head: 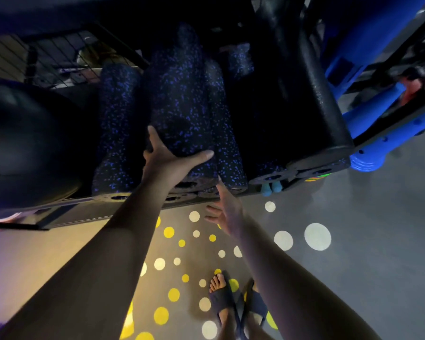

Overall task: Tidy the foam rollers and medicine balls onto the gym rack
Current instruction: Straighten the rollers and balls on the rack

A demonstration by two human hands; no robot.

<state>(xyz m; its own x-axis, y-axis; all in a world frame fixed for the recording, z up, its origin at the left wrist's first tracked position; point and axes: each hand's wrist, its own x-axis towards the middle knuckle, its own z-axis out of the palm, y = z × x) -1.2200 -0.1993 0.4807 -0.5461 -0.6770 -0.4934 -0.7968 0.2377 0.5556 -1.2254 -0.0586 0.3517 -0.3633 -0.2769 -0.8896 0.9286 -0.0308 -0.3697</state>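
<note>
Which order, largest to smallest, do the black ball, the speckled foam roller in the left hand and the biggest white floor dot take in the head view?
1-2. black ball and speckled foam roller: look alike; nearness makes ranking unsure.
3. white floor dot: clearly smallest.

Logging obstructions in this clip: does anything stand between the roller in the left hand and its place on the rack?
Nothing visible blocks it. The left hand grips the roller lying on the rack, between two neighbouring rollers; the shelf's back is too dark to judge.
</note>
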